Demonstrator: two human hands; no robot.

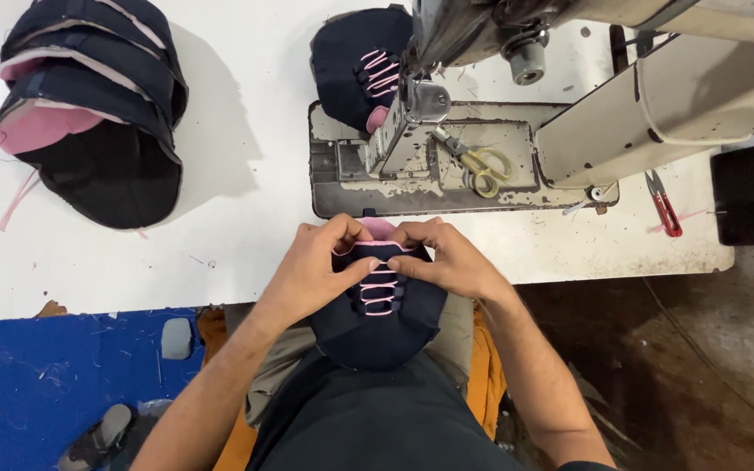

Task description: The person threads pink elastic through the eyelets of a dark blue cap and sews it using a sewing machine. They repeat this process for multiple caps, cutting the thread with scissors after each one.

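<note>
A white table fills the upper picture, its near edge running across the middle. On its right stands one grey sewing machine, cut off at the top and right, so its full shape is not seen; its worn bed plate lies flat in front. At the table's far left sits one stack of navy shoe uppers with pink linings; how many are in it is hard to count, as they nest inside one another. One more upper with pink laces lies behind the machine's needle end, partly hidden by it.

Below the table edge, over the lap, the left hand and right hand meet at the top of one navy upper, each pinching the pink lace near its pink tongue. Its lower part rests against the person's dark shirt.

One black flat rectangle lies at the table's right end. One pair of yellow-handled scissors rests on the bed plate, and one red thread snip lies just right of it. On the blue floor at lower left, one sandal is partly cut off.
</note>
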